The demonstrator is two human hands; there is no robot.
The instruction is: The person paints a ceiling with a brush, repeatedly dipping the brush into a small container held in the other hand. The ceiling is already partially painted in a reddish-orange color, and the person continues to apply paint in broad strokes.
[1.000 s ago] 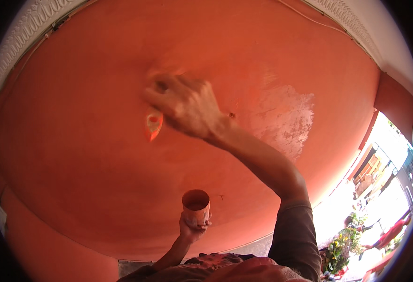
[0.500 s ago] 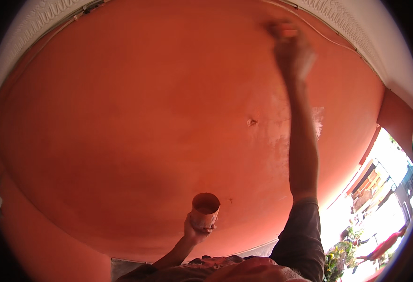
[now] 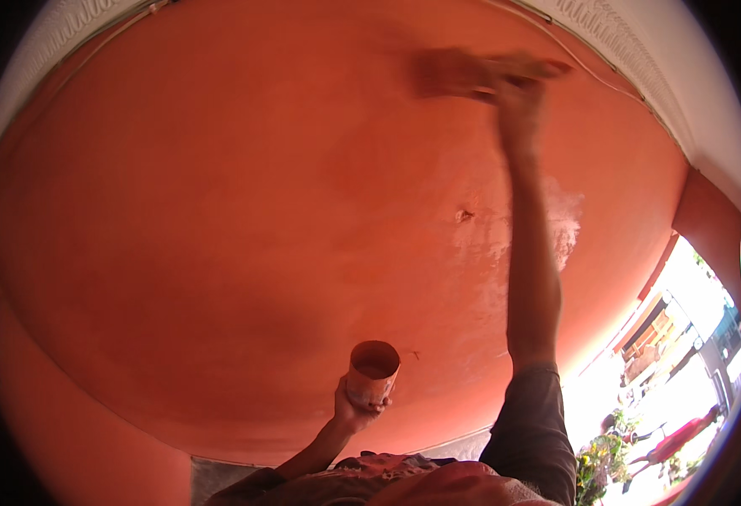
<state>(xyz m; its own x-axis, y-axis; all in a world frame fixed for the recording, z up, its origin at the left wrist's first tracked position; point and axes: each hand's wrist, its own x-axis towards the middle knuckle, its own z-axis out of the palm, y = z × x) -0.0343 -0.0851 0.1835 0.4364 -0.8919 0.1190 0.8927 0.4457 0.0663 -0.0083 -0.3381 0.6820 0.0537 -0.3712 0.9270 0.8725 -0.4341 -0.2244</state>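
Observation:
My raised right hand (image 3: 520, 110) is closed around the handle of a wide paintbrush (image 3: 456, 74), smeared by motion. Its head points left, at or close to the upper part of an orange-red wall (image 3: 218, 185); whether the bristles touch cannot be made out. Low in the middle, my left hand (image 3: 353, 411) wraps round a round can (image 3: 371, 388), held upright with its open mouth up. Paint stains mark the can's outside, and its inside is orange-red, the contents in shadow.
A small hole (image 3: 464, 217) and a pale, worn patch (image 3: 566, 228) mark the wall beside my right forearm. Along the wall's top run a thin cable (image 3: 590, 57) and a white moulded cornice (image 3: 640, 76). At the right, a bright opening shows plants (image 3: 602, 464) and a person in red (image 3: 678, 440).
My right hand has come slightly down and left, and the brush now stretches out to the left. My left hand still holds the can in nearly the same place.

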